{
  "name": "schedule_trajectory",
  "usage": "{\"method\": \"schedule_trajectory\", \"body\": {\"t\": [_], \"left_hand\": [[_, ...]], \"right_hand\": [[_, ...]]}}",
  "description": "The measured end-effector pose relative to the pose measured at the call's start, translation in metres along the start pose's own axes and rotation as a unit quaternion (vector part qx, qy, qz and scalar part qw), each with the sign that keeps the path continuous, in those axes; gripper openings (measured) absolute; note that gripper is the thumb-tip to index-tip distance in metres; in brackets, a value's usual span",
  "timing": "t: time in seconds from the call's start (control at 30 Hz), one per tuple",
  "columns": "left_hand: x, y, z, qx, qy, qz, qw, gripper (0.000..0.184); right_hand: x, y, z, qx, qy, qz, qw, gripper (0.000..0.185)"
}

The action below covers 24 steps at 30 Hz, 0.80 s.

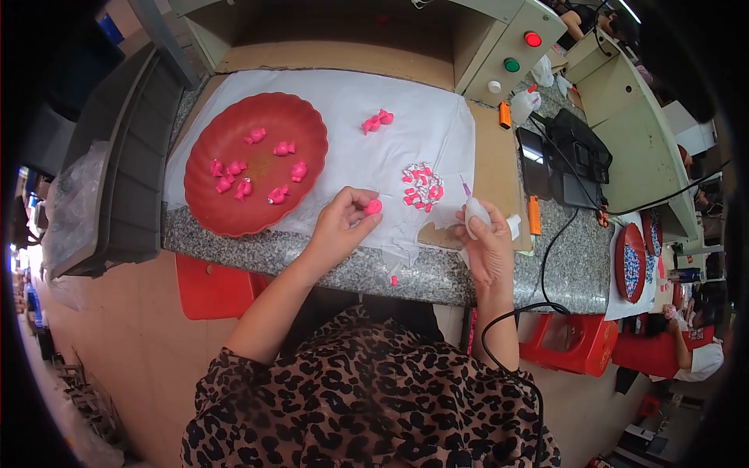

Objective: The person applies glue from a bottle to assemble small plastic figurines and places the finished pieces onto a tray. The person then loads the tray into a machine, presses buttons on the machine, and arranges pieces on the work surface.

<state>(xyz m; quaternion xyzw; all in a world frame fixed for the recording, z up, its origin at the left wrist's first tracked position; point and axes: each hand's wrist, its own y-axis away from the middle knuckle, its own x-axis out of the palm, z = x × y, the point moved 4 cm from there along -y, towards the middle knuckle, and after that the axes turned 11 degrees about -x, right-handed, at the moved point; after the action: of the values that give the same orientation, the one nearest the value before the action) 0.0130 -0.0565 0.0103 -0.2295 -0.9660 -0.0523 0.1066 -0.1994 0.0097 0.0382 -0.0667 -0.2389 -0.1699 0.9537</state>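
Pinching a pink piece (374,207), left fingers (358,194) closed, right fingers (495,215) wrapped round white bottle (473,211).

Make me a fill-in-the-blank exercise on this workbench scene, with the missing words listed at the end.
1. The left hand holds a small piece coloured ____.
2. The bottle is held in the person's ____ hand.
3. The big red dish stands on the person's ____ side.
4. Between the red button and the white knob sits a ____ button.

Missing words: pink; right; left; green.
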Motion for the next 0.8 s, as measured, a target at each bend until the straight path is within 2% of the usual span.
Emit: {"method": "schedule_trajectory", "body": {"t": [0.07, 0.13, 0.2, 0.37, 0.43, 0.5, 0.53, 0.57, 0.6, 0.7, 0.8], "left_hand": [[-0.002, 0.002, -0.001, 0.005, 0.025, -0.007, 1.0, 0.019], [-0.003, 0.004, -0.006, -0.062, 0.057, -0.004, 0.996, 0.019], [-0.004, 0.006, -0.012, -0.069, 0.082, 0.004, 0.994, 0.017], [-0.005, 0.021, -0.01, -0.087, 0.184, 0.019, 0.979, 0.014], [-0.005, 0.03, -0.009, -0.08, 0.197, 0.025, 0.977, 0.013], [-0.007, 0.037, -0.007, -0.082, 0.202, 0.023, 0.976, 0.013], [-0.009, 0.04, -0.007, -0.084, 0.206, 0.021, 0.975, 0.012], [-0.01, 0.043, -0.007, -0.083, 0.207, 0.02, 0.975, 0.012], [-0.013, 0.047, -0.007, -0.093, 0.218, 0.012, 0.972, 0.011], [-0.021, 0.053, -0.008, -0.105, 0.243, 0.003, 0.964, 0.011], [-0.025, 0.056, -0.006, -0.108, 0.251, -0.002, 0.962, 0.01]], "right_hand": [[-0.006, -0.001, 0.008, 0.003, 0.039, 0.018, 0.999, 0.031], [-0.002, 0.004, 0.017, 0.007, 0.078, 0.035, 0.996, 0.03], [0.007, 0.017, 0.019, 0.082, 0.066, 0.079, 0.991, 0.026], [0.019, 0.059, 0.0, 0.131, 0.101, 0.091, 0.982, 0.018], [0.023, 0.072, -0.006, 0.053, 0.312, 0.157, 0.935, 0.015], [0.029, 0.076, -0.009, 0.017, 0.348, 0.145, 0.926, 0.014], [0.036, 0.074, -0.006, -0.097, 0.428, 0.21, 0.874, 0.014], [0.043, 0.074, -0.004, -0.207, 0.495, 0.27, 0.799, 0.014], [0.044, 0.072, -0.005, -0.207, 0.495, 0.272, 0.799, 0.014], [0.053, 0.067, -0.01, -0.245, 0.534, 0.355, 0.727, 0.019], [0.056, 0.062, -0.013, -0.243, 0.552, 0.396, 0.692, 0.019]]}}
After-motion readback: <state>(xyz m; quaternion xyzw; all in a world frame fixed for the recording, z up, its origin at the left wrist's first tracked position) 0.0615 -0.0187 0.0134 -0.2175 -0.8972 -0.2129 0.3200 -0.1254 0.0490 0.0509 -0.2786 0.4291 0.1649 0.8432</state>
